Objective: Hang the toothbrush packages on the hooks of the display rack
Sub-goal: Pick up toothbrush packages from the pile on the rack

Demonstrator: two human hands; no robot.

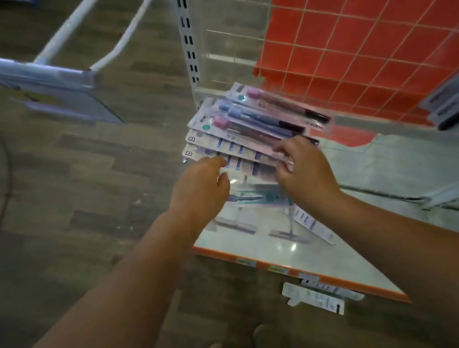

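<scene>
Above the shelf [306, 254]: fanned packages [246, 130], light, stiff, slippery blister cards, pinched at lower edge by right hand [303, 170]; left hand [200, 186] half-curled, grasp unclear; best held near hang-holes.

Wood-pattern floor [61, 166]; red tiled wall [363, 24] behind wire grid; white shelf [363, 244], orange front edge.

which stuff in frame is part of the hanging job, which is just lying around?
In the job:
- fanned toothbrush packages, held by the right hand
- left hand, fingers at the fan's lower edge
- wire grid panel of the rack

Lying about:
- flat package on the floor
- package on the shelf
- sign holder
</scene>
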